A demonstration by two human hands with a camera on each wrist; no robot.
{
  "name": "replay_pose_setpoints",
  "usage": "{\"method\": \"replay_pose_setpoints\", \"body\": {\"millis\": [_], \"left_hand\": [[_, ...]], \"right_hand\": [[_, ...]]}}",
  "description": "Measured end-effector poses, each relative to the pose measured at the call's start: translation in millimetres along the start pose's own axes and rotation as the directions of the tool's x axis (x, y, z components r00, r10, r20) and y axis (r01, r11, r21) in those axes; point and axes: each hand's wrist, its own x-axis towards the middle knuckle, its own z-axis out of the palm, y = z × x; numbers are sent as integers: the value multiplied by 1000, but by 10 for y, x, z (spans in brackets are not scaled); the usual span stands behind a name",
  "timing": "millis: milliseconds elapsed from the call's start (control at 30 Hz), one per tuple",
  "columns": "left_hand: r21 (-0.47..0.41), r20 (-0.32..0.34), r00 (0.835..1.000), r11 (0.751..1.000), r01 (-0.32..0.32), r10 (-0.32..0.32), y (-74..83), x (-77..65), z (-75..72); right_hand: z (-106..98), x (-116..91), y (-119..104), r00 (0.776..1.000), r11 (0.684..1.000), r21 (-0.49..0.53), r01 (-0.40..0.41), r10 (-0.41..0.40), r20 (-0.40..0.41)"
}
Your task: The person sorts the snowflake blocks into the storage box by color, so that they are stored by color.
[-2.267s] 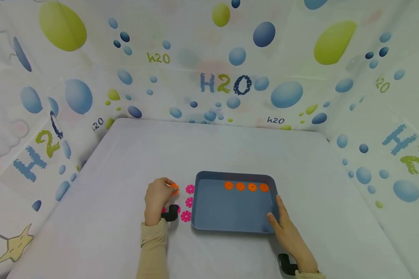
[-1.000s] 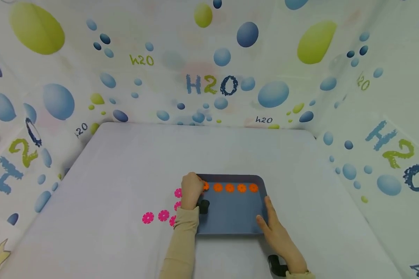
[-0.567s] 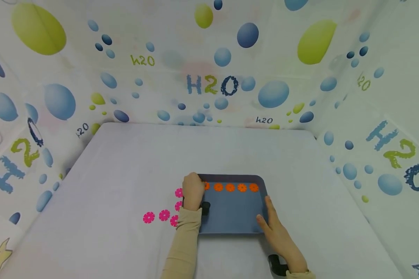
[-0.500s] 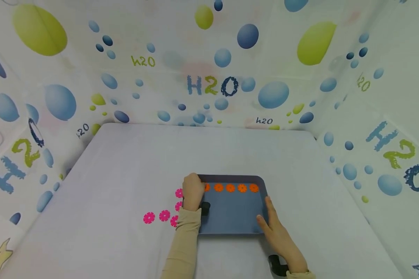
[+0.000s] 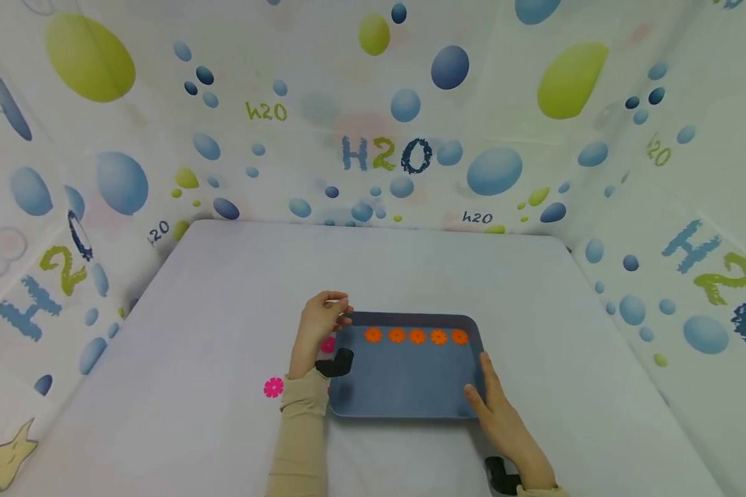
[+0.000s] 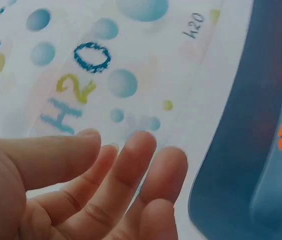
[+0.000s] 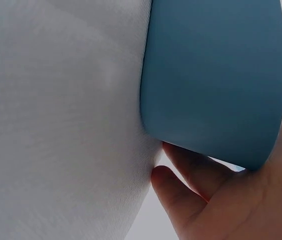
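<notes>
My left hand [image 5: 320, 323] is raised over the tray's far left corner, fingers loosely bent and apart; the left wrist view shows nothing between them. Beneath and to its right is a shallow blue-grey rectangular tray [image 5: 410, 386]. Along its far wall runs a row of several flat orange notched discs [image 5: 417, 336], the leftmost orange disc [image 5: 373, 335] closest to this hand. At the tray's right side, my right hand [image 5: 508, 421] holds the wall, thumb over the rim and fingers along the outside. Its lower fingers [image 7: 180, 197] reach down beside the tray in the right wrist view.
Pink notched discs lie left of the tray: one pink disc [image 5: 273, 387] is fully visible, another pink disc [image 5: 327, 344] partly hidden by the left wrist. A white cloth [image 5: 224, 276] covers the table, with printed sheets [image 5: 286, 138] standing around it.
My left hand carried an orange disc from the left into the tray, set it at the row's left end, let go and rose back leftward. The right hand stays at the tray.
</notes>
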Motion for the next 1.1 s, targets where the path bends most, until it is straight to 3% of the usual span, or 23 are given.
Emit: {"method": "replay_pose_setpoints", "body": {"millis": [167, 333, 533, 700, 800, 933, 1100], "left_hand": [[-37, -8, 1000, 999, 22, -22, -132, -32, -168], [29, 2, 998, 998, 58, -58, -295, -65, -296], [102, 45, 996, 992, 69, -74, -455, -97, -354], [154, 55, 997, 987, 37, -46, -536, -117, -345], [272, 43, 999, 962, -9, -3, -575, -124, -317], [432, -8, 999, 901, -34, 41, -597, -141, -264], [485, -59, 996, 874, -31, 68, -577, -156, -210]], "right_hand": [[13, 2, 16, 1000, 1000, 0, -1, 1, 0], [21, 16, 30, 1000, 1000, 12, 4, -4, -2], [20, 29, 39, 1000, 1000, 20, 14, -14, -4], [19, 33, 38, 1000, 1000, 22, 11, -11, -1], [27, 41, 47, 1000, 1000, 30, -1, 1, 4], [40, 51, 60, 1000, 999, 41, -18, 17, 14], [40, 56, 61, 1000, 999, 32, -7, 7, 3]]}}
